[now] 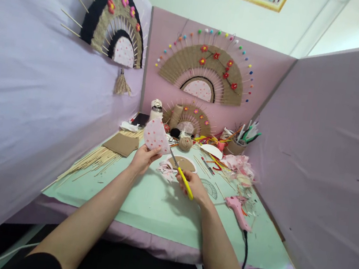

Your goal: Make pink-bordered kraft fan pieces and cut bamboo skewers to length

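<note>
Presently: left hand [142, 158] pinched on paper [155, 136], raised over mat [153, 202]; right hand [194, 185] clenched round scissors [182, 175], blades seemingly open, just beside paper. Trimming step; calls for steady paper, blades aligned to edge. Nearby: glue gun [237, 209], skewers [95, 160].

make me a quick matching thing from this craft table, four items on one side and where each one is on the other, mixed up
1 dotted paper
2 yellow-handled scissors
3 glue gun
4 wooden sticks

a lying on the mat, right of the right hand
b held in the left hand
c piled at the mat's left edge
d held in the right hand

Pairs: 1-b, 2-d, 3-a, 4-c
</note>
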A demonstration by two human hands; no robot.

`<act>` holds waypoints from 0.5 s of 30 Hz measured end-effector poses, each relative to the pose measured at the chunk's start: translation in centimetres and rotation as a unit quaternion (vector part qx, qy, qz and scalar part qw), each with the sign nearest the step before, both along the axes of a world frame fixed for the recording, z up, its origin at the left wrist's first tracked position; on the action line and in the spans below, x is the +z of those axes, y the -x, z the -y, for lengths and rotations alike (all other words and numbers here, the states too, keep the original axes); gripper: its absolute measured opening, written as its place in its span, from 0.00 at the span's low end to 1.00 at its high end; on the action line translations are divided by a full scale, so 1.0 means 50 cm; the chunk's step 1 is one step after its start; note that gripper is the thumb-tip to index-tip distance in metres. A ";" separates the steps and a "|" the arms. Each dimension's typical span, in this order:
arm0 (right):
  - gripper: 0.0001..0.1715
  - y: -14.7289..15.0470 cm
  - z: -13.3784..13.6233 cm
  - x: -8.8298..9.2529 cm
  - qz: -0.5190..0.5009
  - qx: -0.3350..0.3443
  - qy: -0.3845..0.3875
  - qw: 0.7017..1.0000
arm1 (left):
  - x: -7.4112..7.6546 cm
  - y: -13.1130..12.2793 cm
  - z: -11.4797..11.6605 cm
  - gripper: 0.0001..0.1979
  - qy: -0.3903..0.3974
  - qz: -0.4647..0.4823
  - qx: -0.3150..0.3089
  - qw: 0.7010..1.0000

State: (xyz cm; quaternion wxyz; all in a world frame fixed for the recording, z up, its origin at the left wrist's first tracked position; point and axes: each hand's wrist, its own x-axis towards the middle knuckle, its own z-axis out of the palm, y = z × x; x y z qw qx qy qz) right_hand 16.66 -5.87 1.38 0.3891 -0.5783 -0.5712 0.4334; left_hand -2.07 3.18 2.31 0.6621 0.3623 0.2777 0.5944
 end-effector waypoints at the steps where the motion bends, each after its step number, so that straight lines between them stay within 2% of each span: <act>1: 0.18 0.000 0.001 0.002 0.002 0.000 0.000 1.000 | 0.000 0.000 0.000 0.14 -0.001 0.000 -0.002 1.000; 15: 0.20 -0.004 0.006 0.006 0.005 0.007 -0.003 1.000 | -0.006 0.001 -0.008 0.14 -0.001 0.004 0.001 1.000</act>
